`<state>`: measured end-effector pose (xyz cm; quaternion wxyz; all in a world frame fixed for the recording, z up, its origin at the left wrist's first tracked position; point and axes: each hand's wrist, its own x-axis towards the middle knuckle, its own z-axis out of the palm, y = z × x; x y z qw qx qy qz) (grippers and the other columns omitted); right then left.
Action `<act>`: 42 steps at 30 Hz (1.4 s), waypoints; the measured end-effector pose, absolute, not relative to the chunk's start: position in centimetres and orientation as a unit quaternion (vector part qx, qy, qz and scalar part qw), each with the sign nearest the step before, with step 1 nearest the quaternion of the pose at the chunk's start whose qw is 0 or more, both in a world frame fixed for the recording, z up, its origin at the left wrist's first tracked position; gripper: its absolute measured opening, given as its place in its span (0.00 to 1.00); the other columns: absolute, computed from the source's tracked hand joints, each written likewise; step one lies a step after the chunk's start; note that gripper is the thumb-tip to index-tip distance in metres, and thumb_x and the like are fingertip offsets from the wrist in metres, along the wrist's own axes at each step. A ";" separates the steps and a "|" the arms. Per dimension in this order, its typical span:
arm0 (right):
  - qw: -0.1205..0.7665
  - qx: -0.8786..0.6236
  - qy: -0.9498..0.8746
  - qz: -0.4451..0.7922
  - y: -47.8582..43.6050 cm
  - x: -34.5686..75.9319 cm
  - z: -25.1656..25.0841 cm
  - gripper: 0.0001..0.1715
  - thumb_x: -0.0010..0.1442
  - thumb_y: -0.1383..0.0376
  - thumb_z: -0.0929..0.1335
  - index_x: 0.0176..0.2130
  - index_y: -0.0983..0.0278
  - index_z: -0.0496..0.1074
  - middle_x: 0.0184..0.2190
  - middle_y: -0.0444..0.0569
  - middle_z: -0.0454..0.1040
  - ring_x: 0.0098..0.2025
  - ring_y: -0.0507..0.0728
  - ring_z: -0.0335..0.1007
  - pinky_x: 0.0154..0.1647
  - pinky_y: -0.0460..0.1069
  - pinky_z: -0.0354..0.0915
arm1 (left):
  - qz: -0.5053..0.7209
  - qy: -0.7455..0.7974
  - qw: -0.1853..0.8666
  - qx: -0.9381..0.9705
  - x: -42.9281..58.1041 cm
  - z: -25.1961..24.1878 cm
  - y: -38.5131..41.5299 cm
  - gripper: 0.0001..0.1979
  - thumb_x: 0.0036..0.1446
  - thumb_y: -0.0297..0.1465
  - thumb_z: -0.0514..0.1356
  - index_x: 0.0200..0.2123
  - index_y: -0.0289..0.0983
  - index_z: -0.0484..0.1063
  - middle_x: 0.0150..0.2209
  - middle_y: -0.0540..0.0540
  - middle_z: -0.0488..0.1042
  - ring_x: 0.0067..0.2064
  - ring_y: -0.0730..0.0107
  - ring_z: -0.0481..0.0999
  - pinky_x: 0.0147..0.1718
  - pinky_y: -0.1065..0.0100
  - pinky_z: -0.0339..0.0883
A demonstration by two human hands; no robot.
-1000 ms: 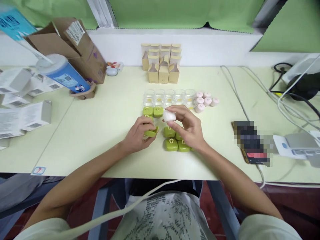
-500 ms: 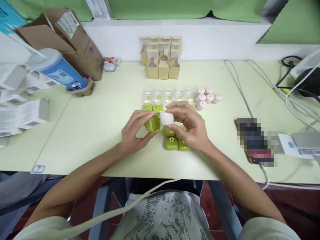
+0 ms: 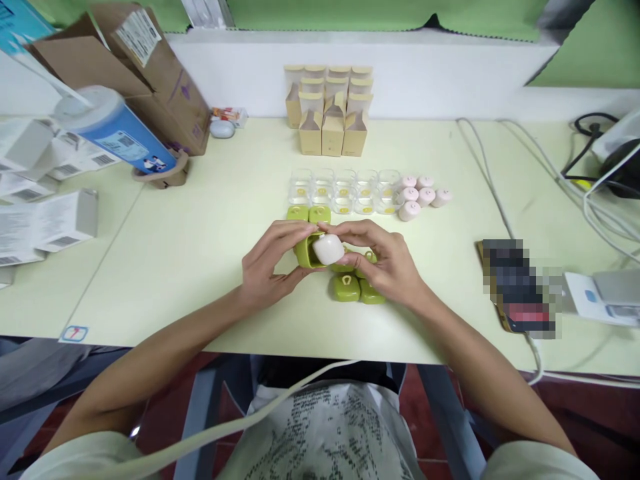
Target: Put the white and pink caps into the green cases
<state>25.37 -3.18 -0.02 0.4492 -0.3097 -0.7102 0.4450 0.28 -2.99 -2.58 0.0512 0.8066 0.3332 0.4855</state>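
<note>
My left hand (image 3: 275, 262) grips a green rounded-square case (image 3: 303, 253), its hollow side turned to the right. Between the thumb and fingers of my right hand (image 3: 383, 257) is a small white rounded piece (image 3: 329, 249), held at the mouth of the green case and overlapping its opening. How deep it sits in there I cannot tell. Below my right hand several green cases (image 3: 347, 288) with pale loops rest on the table, partly covered by the fingers. Two more green cases (image 3: 320, 214) stand just beyond my left fingertips.
Clear plastic cups (image 3: 345, 190) stand in rows behind my hands, with pale pink pieces (image 3: 425, 196) to their right. Open small cartons (image 3: 333, 133) stand by the wall. A phone (image 3: 515, 287) and cables lie right; white boxes (image 3: 60, 223) and a blue canister (image 3: 125, 137) left.
The white piece has moved left and slightly down, from beside the green case to its opening. My right hand has come closer to my left. The view has shifted slightly.
</note>
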 end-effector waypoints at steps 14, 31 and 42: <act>0.496 -0.302 -0.702 0.413 -3.5 24.4 -1.2 0.16 0.75 0.60 0.74 0.60 0.55 0.76 0.60 0.50 0.86 0.63 0.62 0.85 0.62 0.58 0.82 | 0.545 0.256 0.041 0.797 0.7 -2.6 -1.7 0.31 0.66 0.43 0.75 0.70 0.50 0.75 0.54 0.44 0.85 0.54 0.57 0.86 0.51 0.55 0.85; 0.460 -0.330 -0.679 0.468 -3.5 24.5 -0.4 0.15 0.68 0.61 0.80 0.51 0.58 0.78 0.57 0.52 0.87 0.52 0.60 0.88 0.45 0.53 0.84 | 0.539 0.264 0.055 0.798 0.8 -3.3 -2.0 0.30 0.65 0.47 0.75 0.67 0.51 0.76 0.51 0.45 0.85 0.50 0.59 0.86 0.47 0.55 0.85; 0.455 -0.334 -0.708 0.424 -4.2 23.8 0.2 0.21 0.69 0.63 0.77 0.61 0.56 0.82 0.57 0.51 0.82 0.49 0.56 0.83 0.48 0.53 0.84 | 0.517 0.292 0.047 0.803 1.4 -3.4 -2.2 0.38 0.62 0.57 0.73 0.67 0.43 0.72 0.53 0.41 0.74 0.54 0.61 0.78 0.39 0.66 0.81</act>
